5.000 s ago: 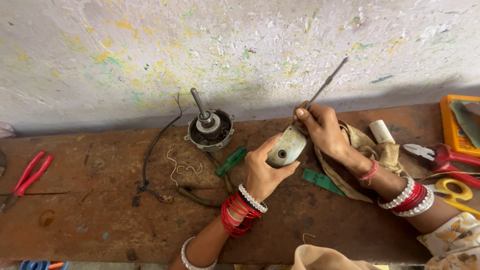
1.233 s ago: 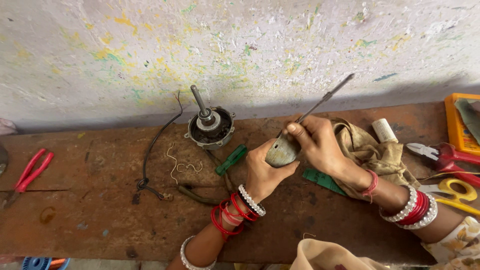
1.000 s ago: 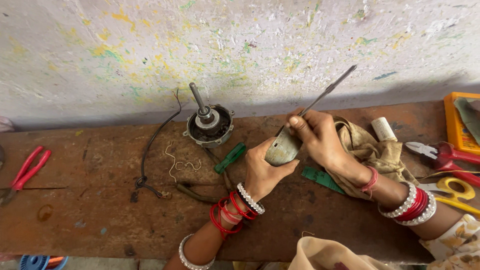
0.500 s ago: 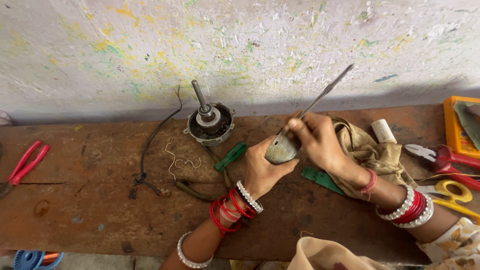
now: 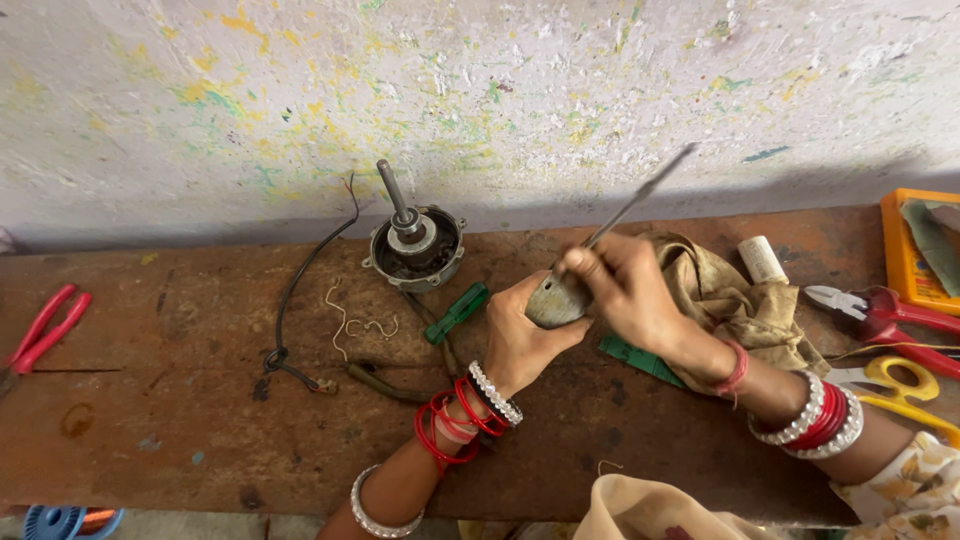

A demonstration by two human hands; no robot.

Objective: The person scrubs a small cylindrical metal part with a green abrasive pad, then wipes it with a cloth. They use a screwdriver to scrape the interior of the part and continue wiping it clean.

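My left hand (image 5: pixel 520 335) grips a round grey metal motor part (image 5: pixel 553 303) above the brown workbench (image 5: pixel 200 430). My right hand (image 5: pixel 625 290) is closed around a thin metal rod-like tool (image 5: pixel 645 195) whose lower end goes into the grey part; its upper end points up and right toward the wall. Behind and to the left stands a motor housing with an upright shaft (image 5: pixel 412 240), with a black cable (image 5: pixel 300 290) trailing from it. A green-handled tool (image 5: pixel 457 312) lies just left of my left hand.
A crumpled tan cloth (image 5: pixel 740 300) lies under my right forearm. Red pliers (image 5: pixel 40 330) sit at the far left; red-handled pliers (image 5: pixel 885 315), yellow scissors (image 5: pixel 900 385), a white roll (image 5: pixel 763 260) and an orange tray (image 5: pixel 905 255) at the right. A paint-speckled wall (image 5: pixel 480 90) backs the bench.
The hands stay on the grey part and the rod; the rod has shifted slightly as my right hand works it. The view has drifted a little.
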